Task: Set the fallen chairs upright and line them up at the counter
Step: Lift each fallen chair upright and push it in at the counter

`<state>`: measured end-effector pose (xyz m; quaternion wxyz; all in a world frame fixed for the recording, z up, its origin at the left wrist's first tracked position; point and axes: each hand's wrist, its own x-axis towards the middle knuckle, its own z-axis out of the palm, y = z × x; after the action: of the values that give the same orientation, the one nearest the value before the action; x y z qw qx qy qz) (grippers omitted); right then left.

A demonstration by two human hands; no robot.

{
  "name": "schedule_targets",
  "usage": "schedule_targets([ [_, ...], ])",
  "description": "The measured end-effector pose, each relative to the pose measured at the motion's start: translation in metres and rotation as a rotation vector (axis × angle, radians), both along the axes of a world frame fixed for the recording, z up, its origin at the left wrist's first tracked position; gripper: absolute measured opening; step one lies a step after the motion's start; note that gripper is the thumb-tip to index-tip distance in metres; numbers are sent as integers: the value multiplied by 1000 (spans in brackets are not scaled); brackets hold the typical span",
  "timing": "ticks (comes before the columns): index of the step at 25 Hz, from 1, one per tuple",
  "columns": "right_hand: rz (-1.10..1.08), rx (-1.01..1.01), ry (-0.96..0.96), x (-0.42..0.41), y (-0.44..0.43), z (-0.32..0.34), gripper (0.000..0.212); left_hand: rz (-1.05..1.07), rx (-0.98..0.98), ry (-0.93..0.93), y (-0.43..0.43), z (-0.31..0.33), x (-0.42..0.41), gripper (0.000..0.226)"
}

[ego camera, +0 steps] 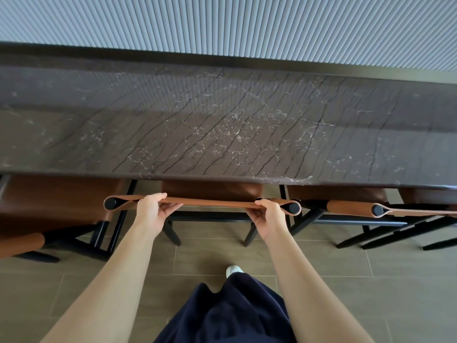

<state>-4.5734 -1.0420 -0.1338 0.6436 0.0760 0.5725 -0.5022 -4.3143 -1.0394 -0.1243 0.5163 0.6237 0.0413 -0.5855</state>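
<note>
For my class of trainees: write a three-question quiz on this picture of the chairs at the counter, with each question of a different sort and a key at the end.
1. True or false: the left hand and the right hand both grip the backrest of the middle chair.
2. Where is that chair's seat?
A. Partly under the edge of the counter
B. Tipped over on its side
C. Lifted on top of the stone slab
3. What colour are that chair's legs?

Key: 1 true; 2 A; 3 black.
</note>
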Motion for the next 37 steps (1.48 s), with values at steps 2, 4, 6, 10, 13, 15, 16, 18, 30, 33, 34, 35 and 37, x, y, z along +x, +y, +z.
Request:
schedule_targets([
  [2,1,-5,5,0,-1,-1,17,1,-3,-4,-2,-1,1,12],
  [4,30,-13,5,0,2,-1,15,-6,-11,-2,-2,0,1,13],
  [6,59,-15,-4,-2,3,0,12,-12,-5,5,-1,1,1,15],
  [10,130,-3,12,-4,5,2,8,-26,5,19,2,6,1,13],
  [13,210,16,58,-8,7,4,29,-47,0,48,5,12,1,16],
  [15,271,26,90,-8,10,10,41,-107,0,41,8,17,2,19],
  [16,287,22,97,-8,13,12,43,-133,0,36,10,19,2,25],
  [18,294,-1,87,-9,20,17,46,-159,-17,31,15,22,0,35],
  [30,368,-163,246,-14,89,41,32,-230,-236,-96,74,41,-13,38],
  [33,392,-228,301,-2,107,51,25,-308,-308,-165,95,47,-9,34],
  [34,408,-244,315,2,113,55,25,-327,-329,-189,101,49,-7,31],
  [35,429,-256,327,5,118,58,26,-339,-350,-212,108,51,-6,29],
  [37,463,-280,343,10,124,65,27,-338,-387,-244,121,57,-4,23],
])
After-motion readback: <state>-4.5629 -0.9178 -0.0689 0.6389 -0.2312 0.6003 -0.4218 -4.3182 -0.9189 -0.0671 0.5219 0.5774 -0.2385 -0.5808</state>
